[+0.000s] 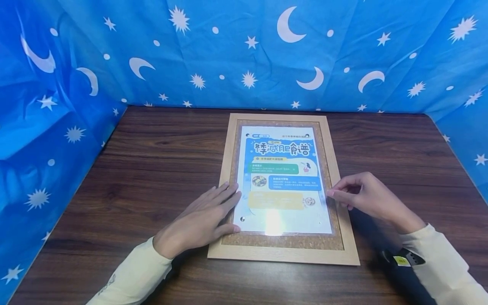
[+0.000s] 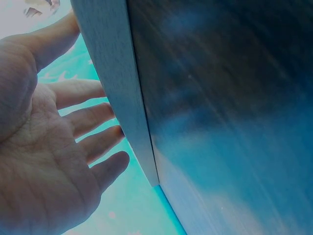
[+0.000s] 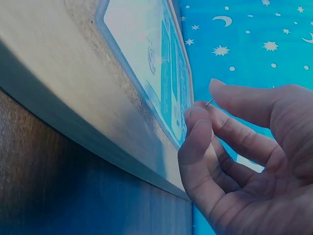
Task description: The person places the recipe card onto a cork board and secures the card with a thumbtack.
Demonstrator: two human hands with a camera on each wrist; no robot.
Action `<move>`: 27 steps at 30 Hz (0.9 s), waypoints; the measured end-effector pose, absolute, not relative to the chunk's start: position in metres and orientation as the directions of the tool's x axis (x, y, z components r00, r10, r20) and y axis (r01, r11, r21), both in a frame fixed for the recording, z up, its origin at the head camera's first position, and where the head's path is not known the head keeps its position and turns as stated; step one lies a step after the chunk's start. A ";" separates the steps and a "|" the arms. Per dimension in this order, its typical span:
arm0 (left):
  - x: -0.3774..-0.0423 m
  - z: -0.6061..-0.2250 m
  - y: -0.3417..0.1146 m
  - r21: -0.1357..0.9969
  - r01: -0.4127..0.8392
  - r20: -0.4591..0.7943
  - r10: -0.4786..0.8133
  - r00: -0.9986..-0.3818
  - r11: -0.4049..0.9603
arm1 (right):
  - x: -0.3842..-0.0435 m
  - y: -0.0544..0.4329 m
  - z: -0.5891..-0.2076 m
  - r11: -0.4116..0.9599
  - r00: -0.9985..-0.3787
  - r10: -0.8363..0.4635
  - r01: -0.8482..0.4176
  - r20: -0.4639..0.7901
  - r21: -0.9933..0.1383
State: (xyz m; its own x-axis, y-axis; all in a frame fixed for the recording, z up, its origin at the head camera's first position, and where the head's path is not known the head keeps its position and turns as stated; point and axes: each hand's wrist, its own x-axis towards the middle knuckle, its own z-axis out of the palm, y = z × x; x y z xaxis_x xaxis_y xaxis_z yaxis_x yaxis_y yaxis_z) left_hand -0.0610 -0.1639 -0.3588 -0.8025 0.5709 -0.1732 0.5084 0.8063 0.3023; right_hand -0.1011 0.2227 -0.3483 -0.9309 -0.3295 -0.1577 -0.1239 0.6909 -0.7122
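Note:
A laminated sheet (image 1: 282, 218) with printed Chinese text lies on a corkboard (image 1: 282, 242) in a light wooden frame (image 1: 282, 255). Round silver thumbtacks sit at its upper left (image 1: 248, 135), upper right (image 1: 307, 135) and lower left corners. At the sheet's lower right a tiny dark mark shows. My left hand (image 1: 202, 218) lies across the board's left side, its fingers straight and spread, fingertips on the sheet's edge. Beside the right edge, my right hand (image 1: 367, 199) pinches a thumbtack between thumb and fingers; its thin metal point (image 3: 209, 102) shows in the right wrist view.
The board lies on a dark wood-grain table (image 1: 160, 152). Behind and along the sides hangs a blue cloth (image 1: 228, 51) with white moons and stars. A dark band with a yellow label (image 1: 402, 261) is on the right wrist. Glare covers the sheet's lower middle.

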 end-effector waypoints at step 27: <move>-0.062 -0.358 -0.164 0.295 0.508 -0.179 0.569 -0.803 0.810 | -0.101 0.222 -0.352 0.530 -0.812 -0.497 -0.006 -0.305 -0.848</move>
